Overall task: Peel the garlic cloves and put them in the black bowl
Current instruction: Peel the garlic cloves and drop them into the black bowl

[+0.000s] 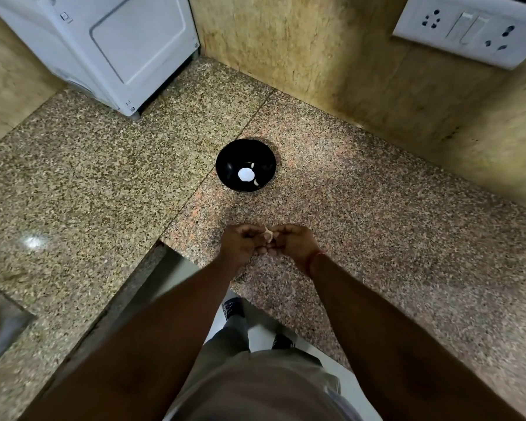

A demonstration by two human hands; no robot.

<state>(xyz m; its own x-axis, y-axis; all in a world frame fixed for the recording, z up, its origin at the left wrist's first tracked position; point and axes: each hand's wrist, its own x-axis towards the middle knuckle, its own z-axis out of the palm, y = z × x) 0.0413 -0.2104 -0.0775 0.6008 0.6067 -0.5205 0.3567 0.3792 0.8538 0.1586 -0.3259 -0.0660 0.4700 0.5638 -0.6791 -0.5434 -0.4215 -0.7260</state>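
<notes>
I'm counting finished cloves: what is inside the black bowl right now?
The black bowl holds two small pale pieces that look like peeled garlic cloves. The round white spot beside them may be glare, and it hides whatever lies beneath it.

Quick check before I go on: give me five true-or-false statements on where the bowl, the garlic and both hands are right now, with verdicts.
1. The black bowl stands on the granite counter, beyond the hands. True.
2. The bowl holds nothing. False: small pale pieces lie in it beside a bright glare.
3. Both the left hand and the right hand hold a garlic clove between them. True.
4. The hands are over the bowl. False: they are nearer the person, clear of it.
5. A wall socket panel is on the left. False: upper right.
</notes>
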